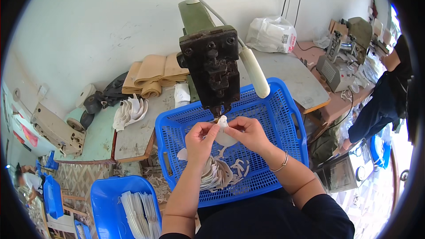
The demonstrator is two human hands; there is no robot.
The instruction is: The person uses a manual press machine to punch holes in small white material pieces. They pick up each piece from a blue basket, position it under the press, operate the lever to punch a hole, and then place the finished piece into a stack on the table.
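Observation:
Both my hands are closed on one white, curved piece of sheet material [226,139], perhaps a shoe part. My left hand [199,141] pinches its left edge, and my right hand [249,135] pinches the right edge, a bracelet on that wrist. The piece's narrow top sits just under the dark head of a green bench machine [210,66]; whether the two touch, I cannot tell. Below my hands is a blue perforated basket [303,144]. Inside it lie a fanned pile of similar off-white pieces [215,175] and thin white offcuts [239,168].
A white handle [255,73] hangs by the machine head. Folded tan sheets [152,74] and white pieces [130,111] lie on the left bench. A blue bin [102,194] holds stacked white pieces. At right stand another machine [337,73] and a person [380,102].

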